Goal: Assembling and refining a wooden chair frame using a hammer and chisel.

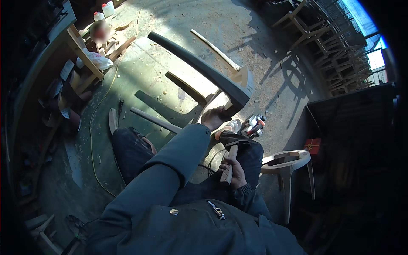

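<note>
A wooden chair frame (197,68) is tipped over in front of me, its legs pointing away to the upper left. My left hand (214,118) is closed on the near end of this frame, by the joint below the thick, shaded leg; part of the grip is hidden. Lower and to the right, over my thigh, my right hand (235,172) grips a pale wooden bar (227,175) with short marks on its side. Something thin shows at the bar's upper end, too small to make out. My left forearm crosses in front of my body.
A grey and orange power tool (254,125) lies beyond my right knee. Another chair frame (287,163) stands at right, below a stack of frames (340,63). A yellow cord (90,131) runs along the left floor, near a bench (85,55) and wood offcuts (123,47).
</note>
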Action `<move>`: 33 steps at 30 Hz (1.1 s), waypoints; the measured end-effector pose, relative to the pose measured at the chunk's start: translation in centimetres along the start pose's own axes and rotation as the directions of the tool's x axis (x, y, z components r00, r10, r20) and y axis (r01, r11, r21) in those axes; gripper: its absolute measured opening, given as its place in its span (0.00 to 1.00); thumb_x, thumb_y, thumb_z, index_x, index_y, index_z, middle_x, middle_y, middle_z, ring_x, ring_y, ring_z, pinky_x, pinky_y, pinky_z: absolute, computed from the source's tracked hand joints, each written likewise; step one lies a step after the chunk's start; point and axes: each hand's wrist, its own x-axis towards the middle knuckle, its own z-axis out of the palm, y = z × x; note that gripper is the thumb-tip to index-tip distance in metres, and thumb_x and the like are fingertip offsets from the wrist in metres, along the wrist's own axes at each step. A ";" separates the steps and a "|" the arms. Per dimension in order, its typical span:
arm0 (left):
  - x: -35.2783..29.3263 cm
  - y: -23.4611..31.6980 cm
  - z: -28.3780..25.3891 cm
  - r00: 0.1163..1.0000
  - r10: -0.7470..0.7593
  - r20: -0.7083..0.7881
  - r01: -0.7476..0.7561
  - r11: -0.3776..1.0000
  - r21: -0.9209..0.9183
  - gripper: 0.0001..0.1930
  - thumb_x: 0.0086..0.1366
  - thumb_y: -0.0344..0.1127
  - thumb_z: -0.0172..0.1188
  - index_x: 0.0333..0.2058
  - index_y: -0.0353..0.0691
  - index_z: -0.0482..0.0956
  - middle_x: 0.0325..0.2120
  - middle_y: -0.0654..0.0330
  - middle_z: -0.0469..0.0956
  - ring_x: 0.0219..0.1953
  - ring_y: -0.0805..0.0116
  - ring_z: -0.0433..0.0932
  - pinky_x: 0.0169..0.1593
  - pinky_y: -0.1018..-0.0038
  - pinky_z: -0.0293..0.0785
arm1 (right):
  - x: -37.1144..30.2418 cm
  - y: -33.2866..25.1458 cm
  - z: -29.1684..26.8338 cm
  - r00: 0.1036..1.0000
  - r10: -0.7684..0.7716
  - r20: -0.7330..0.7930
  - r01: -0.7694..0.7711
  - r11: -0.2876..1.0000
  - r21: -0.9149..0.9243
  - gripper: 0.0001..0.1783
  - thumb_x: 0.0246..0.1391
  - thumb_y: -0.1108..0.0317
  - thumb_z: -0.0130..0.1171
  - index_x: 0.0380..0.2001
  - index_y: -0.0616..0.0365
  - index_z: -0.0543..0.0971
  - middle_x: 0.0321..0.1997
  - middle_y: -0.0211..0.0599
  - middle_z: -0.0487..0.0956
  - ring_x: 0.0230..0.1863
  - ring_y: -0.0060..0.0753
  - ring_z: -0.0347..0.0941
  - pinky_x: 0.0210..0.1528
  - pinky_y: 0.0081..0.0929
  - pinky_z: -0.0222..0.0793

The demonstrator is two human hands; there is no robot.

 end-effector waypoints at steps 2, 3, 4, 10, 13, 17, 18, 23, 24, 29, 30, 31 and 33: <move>2.5 -1.4 1.6 0.996 0.077 -0.053 -0.081 0.993 -0.082 0.22 0.56 0.53 0.70 0.38 0.41 0.79 0.32 0.51 0.83 0.36 0.53 0.83 0.41 0.61 0.76 | 0.5 0.0 -0.2 0.999 0.039 0.030 -0.041 0.997 0.064 0.07 0.62 0.70 0.57 0.33 0.52 0.68 0.23 0.26 0.68 0.23 0.24 0.70 0.31 0.31 0.75; 3.1 -0.2 2.2 0.995 0.086 -0.041 -0.089 0.993 -0.078 0.21 0.57 0.52 0.70 0.38 0.42 0.79 0.31 0.51 0.83 0.35 0.54 0.83 0.41 0.62 0.76 | 0.5 -0.4 -1.0 0.999 0.030 0.015 -0.032 0.994 0.101 0.07 0.62 0.70 0.56 0.33 0.52 0.68 0.22 0.26 0.67 0.23 0.25 0.69 0.31 0.31 0.75; 3.6 0.0 2.6 0.996 0.088 -0.035 -0.090 0.994 -0.066 0.20 0.57 0.52 0.69 0.38 0.42 0.80 0.31 0.52 0.83 0.34 0.55 0.82 0.40 0.62 0.76 | 0.3 -0.5 -1.1 0.999 0.045 0.026 -0.047 0.991 0.124 0.07 0.62 0.70 0.56 0.32 0.53 0.68 0.22 0.26 0.67 0.23 0.25 0.69 0.32 0.31 0.74; 6.5 -1.5 3.4 0.989 0.063 0.133 -0.030 0.971 -0.237 0.23 0.56 0.56 0.68 0.41 0.45 0.83 0.36 0.52 0.86 0.42 0.55 0.85 0.46 0.62 0.79 | 0.5 -1.3 -1.4 0.999 0.046 0.005 -0.046 0.983 0.179 0.06 0.62 0.70 0.56 0.34 0.52 0.69 0.24 0.27 0.67 0.23 0.25 0.68 0.31 0.30 0.73; 6.9 -2.2 2.8 0.968 0.079 0.238 -0.019 0.970 -0.244 0.19 0.61 0.49 0.67 0.43 0.40 0.83 0.34 0.57 0.85 0.39 0.69 0.81 0.45 0.68 0.76 | -0.1 -1.5 -0.7 1.000 0.021 0.021 -0.025 0.979 0.201 0.05 0.62 0.72 0.56 0.35 0.52 0.69 0.25 0.27 0.67 0.23 0.24 0.67 0.30 0.29 0.72; 7.2 -7.4 1.4 0.905 0.043 0.424 0.093 0.951 -0.296 0.23 0.68 0.51 0.66 0.42 0.32 0.84 0.31 0.62 0.84 0.35 0.80 0.77 0.40 0.75 0.74 | 0.1 -2.0 0.6 1.000 0.010 0.003 -0.011 0.983 0.183 0.05 0.62 0.72 0.56 0.36 0.51 0.70 0.25 0.26 0.67 0.23 0.22 0.67 0.29 0.28 0.71; 7.4 -7.8 1.2 0.896 0.051 0.440 0.061 0.970 -0.237 0.24 0.68 0.53 0.66 0.41 0.31 0.84 0.31 0.62 0.84 0.34 0.80 0.77 0.39 0.76 0.74 | -0.1 -2.2 0.8 1.000 0.002 -0.016 0.001 0.985 0.174 0.05 0.62 0.73 0.56 0.36 0.51 0.70 0.25 0.26 0.67 0.23 0.22 0.67 0.29 0.28 0.71; 8.6 -5.1 -0.4 0.885 -0.069 0.460 0.013 0.992 0.124 0.29 0.64 0.65 0.63 0.45 0.42 0.86 0.35 0.54 0.87 0.38 0.63 0.86 0.44 0.67 0.78 | -0.3 -2.5 0.8 1.000 -0.008 -0.008 0.010 0.973 0.229 0.06 0.62 0.72 0.56 0.36 0.51 0.69 0.25 0.25 0.67 0.22 0.21 0.66 0.28 0.27 0.67; 8.9 -4.4 -0.4 0.878 -0.102 0.468 0.025 0.986 0.166 0.30 0.63 0.65 0.63 0.45 0.43 0.86 0.36 0.53 0.87 0.39 0.63 0.86 0.45 0.67 0.77 | -0.4 -2.5 1.0 1.000 -0.007 -0.014 0.010 0.970 0.245 0.07 0.61 0.73 0.56 0.35 0.51 0.68 0.24 0.26 0.68 0.22 0.22 0.66 0.28 0.28 0.68; 10.2 -4.6 0.7 0.886 -0.104 0.452 0.081 0.994 0.070 0.30 0.64 0.63 0.62 0.45 0.39 0.84 0.35 0.52 0.85 0.40 0.66 0.83 0.48 0.67 0.76 | -0.4 -2.4 0.7 1.000 -0.015 -0.004 0.015 0.973 0.232 0.07 0.61 0.73 0.56 0.35 0.51 0.68 0.24 0.26 0.68 0.22 0.22 0.66 0.28 0.28 0.67; 10.2 -4.9 0.9 0.886 -0.104 0.453 0.079 0.994 0.073 0.30 0.64 0.63 0.62 0.45 0.39 0.84 0.35 0.52 0.85 0.40 0.66 0.83 0.48 0.67 0.76 | -0.4 -2.4 0.8 1.000 -0.017 -0.003 0.017 0.976 0.216 0.07 0.61 0.73 0.56 0.34 0.52 0.68 0.24 0.26 0.68 0.22 0.22 0.66 0.28 0.27 0.67; 9.9 -5.4 1.4 0.911 -0.062 0.408 0.108 0.990 -0.089 0.22 0.65 0.53 0.66 0.43 0.37 0.84 0.33 0.59 0.83 0.38 0.72 0.78 0.45 0.71 0.74 | -0.4 -2.3 0.7 1.000 -0.020 -0.002 0.021 0.975 0.222 0.07 0.61 0.73 0.56 0.34 0.52 0.68 0.24 0.26 0.68 0.22 0.22 0.66 0.28 0.27 0.67; 9.2 -6.4 1.7 0.933 -0.027 0.360 0.123 0.961 -0.246 0.15 0.66 0.42 0.69 0.41 0.35 0.84 0.30 0.66 0.81 0.35 0.79 0.73 0.43 0.75 0.72 | -0.5 -2.3 0.6 1.000 -0.029 0.003 0.028 0.973 0.227 0.05 0.62 0.72 0.57 0.35 0.51 0.70 0.24 0.25 0.67 0.22 0.21 0.65 0.28 0.26 0.66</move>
